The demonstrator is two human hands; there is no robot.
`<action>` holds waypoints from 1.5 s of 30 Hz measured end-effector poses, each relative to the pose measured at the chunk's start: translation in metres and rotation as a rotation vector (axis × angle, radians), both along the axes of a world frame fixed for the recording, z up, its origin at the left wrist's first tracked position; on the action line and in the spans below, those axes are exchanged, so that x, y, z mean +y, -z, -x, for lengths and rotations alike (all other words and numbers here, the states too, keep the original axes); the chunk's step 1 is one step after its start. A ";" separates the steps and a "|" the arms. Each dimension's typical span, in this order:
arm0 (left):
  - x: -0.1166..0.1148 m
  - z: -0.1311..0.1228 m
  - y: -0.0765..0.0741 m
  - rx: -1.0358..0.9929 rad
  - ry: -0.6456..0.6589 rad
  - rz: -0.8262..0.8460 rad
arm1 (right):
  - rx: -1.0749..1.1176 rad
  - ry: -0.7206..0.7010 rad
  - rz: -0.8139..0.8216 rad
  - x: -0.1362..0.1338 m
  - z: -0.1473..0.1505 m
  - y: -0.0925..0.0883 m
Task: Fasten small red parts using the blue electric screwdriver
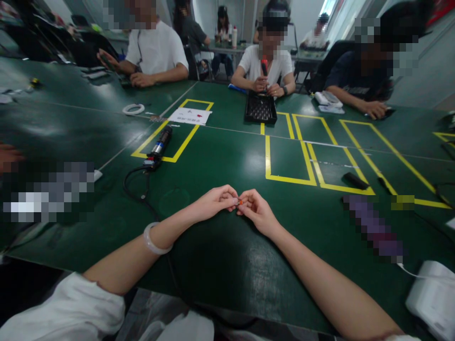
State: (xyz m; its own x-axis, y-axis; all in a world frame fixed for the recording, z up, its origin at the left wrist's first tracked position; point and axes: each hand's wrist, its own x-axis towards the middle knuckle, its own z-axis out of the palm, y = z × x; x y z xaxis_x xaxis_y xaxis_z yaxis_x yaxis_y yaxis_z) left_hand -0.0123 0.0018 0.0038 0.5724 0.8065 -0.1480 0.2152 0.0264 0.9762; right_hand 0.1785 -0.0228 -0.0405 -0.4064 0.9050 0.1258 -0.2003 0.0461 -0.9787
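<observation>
My left hand and my right hand meet fingertip to fingertip just above the green table. Both are closed in a pinch on a tiny part with an orange-red spot; it is too small to name. A pale bangle circles my left wrist. A black electric screwdriver with its cable lies inside a yellow-taped box to the upper left of my hands.
A black tray lies before a seated person across the table. Also on the table: a white paper, a white ring, a small black bar and a white device at the right edge. Several people sit around.
</observation>
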 end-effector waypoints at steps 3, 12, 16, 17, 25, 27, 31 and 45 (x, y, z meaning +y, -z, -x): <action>-0.001 0.001 -0.001 0.039 -0.013 -0.064 | -0.066 0.043 -0.069 0.000 -0.001 0.002; -0.006 0.005 -0.009 0.267 0.013 -0.553 | -0.195 0.106 -0.131 0.002 -0.003 -0.001; -0.010 0.001 -0.014 0.324 0.047 -0.630 | -0.272 0.134 -0.201 0.001 -0.004 -0.005; -0.010 0.002 -0.016 0.336 0.052 -0.641 | -0.288 0.139 -0.217 0.000 -0.004 -0.006; 0.045 0.077 -0.020 0.784 -0.408 -0.818 | -0.330 0.162 -0.241 0.001 -0.006 -0.006; 0.061 0.112 -0.014 1.011 -0.646 -0.787 | -0.333 0.151 -0.243 0.001 -0.006 -0.006; 0.079 0.175 -0.001 1.105 -0.795 -0.674 | -0.342 0.134 -0.243 0.000 -0.005 -0.007; 0.081 0.177 -0.002 1.242 -0.623 -0.476 | -0.367 0.131 -0.230 0.000 -0.005 -0.006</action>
